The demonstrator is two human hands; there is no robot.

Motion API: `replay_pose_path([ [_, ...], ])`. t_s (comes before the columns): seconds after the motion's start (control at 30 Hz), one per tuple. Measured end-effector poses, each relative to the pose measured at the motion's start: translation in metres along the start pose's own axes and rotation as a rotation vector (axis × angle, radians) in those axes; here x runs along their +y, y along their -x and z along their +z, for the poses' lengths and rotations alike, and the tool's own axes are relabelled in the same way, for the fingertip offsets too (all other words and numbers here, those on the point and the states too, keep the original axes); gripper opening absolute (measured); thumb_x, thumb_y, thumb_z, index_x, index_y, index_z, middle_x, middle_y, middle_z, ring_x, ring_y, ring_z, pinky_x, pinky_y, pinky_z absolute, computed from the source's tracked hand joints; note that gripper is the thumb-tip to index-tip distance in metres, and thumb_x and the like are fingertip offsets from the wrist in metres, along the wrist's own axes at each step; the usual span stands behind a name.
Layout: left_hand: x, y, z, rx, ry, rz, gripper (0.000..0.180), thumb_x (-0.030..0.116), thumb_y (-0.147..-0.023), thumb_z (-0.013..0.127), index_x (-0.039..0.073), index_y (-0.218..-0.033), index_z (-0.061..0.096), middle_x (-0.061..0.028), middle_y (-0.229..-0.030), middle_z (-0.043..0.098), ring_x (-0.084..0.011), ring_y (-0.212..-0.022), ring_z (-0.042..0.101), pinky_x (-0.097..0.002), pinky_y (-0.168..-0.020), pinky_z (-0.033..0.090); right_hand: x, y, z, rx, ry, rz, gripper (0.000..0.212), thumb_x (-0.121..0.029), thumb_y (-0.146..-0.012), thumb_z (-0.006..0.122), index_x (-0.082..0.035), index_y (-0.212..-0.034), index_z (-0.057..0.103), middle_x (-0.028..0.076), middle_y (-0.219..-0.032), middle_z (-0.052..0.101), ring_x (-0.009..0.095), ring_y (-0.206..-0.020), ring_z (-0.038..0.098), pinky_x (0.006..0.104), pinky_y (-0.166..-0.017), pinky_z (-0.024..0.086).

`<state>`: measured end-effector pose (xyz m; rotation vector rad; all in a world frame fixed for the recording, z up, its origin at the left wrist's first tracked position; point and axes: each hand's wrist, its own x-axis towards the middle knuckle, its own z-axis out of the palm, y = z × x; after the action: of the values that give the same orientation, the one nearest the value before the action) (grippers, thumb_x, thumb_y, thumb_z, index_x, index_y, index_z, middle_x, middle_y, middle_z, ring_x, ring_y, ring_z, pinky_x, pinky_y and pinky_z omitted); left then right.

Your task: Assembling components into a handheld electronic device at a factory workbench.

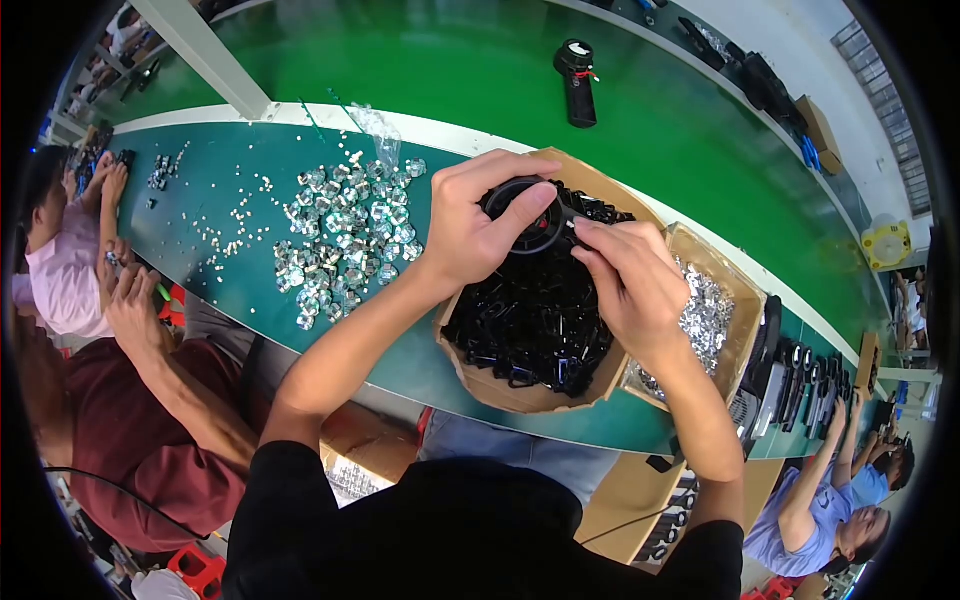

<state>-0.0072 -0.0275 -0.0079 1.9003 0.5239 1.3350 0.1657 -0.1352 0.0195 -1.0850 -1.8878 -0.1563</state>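
My left hand (468,222) is closed around a black round housing (541,238), thumb across its open face. The housing looks like the head of a small handheld fan. At its right side, my right hand (640,285) pinches with thumb and forefinger. A tiny pale bit shows at those fingertips, too small to name. Both hands are above a cardboard box (500,398) filled with glossy black plastic parts (530,335). Beside it, partly under my right forearm, a second cardboard box (745,335) holds small silvery parts (705,315).
Left on the green table (190,250) lie a heap of small circuit assemblies (345,235), scattered white bits and a plastic bag (380,135). A black handheld fan (577,85) with red wires lies on the green belt (440,60). Black parts (800,385) line the right; co-workers sit on both sides.
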Motion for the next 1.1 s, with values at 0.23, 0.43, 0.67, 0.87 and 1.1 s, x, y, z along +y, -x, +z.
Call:
replay_pose_path([
  [0.23,0.002,0.0,0.001,0.02,0.078,-0.072,0.02,0.008,-0.09,0.072,-0.003,-0.107,0.074,-0.0168,-0.102,0.076,-0.0234,-0.092,0.074,-0.0319,-0.083,0.056,-0.004,0.0,-0.005,-0.038,0.108,0.009,0.036,0.008,-0.066,0.083,-0.003,-0.1,0.078,0.007,-0.097,0.068,0.024,-0.08,0.059,0.0331,-0.067,0.053],
  [0.43,-0.001,0.001,0.001,0.031,0.083,-0.085,0.02,0.008,-0.091,0.072,-0.003,-0.107,0.074,-0.017,-0.102,0.076,-0.0234,-0.092,0.074,-0.0317,-0.083,0.056,0.003,0.004,0.002,0.006,0.137,-0.053,0.038,0.007,-0.065,0.083,-0.004,-0.101,0.078,0.006,-0.098,0.068,0.025,-0.079,0.059,0.0336,-0.068,0.052],
  [0.67,0.001,-0.001,-0.004,0.009,0.042,-0.029,0.016,0.006,-0.089,0.072,-0.003,-0.102,0.074,-0.0162,-0.097,0.075,-0.0242,-0.088,0.073,-0.0327,-0.078,0.056,-0.005,-0.005,-0.003,-0.007,0.129,0.063,0.034,0.004,-0.067,0.084,-0.008,-0.1,0.08,0.006,-0.098,0.069,0.025,-0.085,0.058,0.0336,-0.07,0.051],
  [0.87,-0.003,0.002,0.004,-0.009,0.09,0.157,0.017,0.004,-0.083,0.076,-0.003,-0.099,0.073,-0.016,-0.093,0.073,-0.0278,-0.084,0.072,-0.0351,-0.076,0.057,0.002,-0.003,-0.019,-0.138,-0.319,0.557,0.024,0.0,-0.07,0.084,-0.006,-0.092,0.081,0.004,-0.099,0.071,0.015,-0.08,0.057,0.0277,-0.071,0.046],
  [1.1,-0.004,0.003,0.002,-0.17,0.192,0.103,0.021,0.005,-0.088,0.071,-0.001,-0.108,0.073,-0.0165,-0.11,0.072,-0.029,-0.103,0.07,-0.0372,-0.091,0.055,0.002,-0.014,-0.035,-0.582,-0.483,0.749,0.028,-0.01,-0.095,0.068,-0.001,-0.12,0.063,0.006,-0.077,0.072,0.013,-0.06,0.068,0.0268,-0.057,0.052],
])
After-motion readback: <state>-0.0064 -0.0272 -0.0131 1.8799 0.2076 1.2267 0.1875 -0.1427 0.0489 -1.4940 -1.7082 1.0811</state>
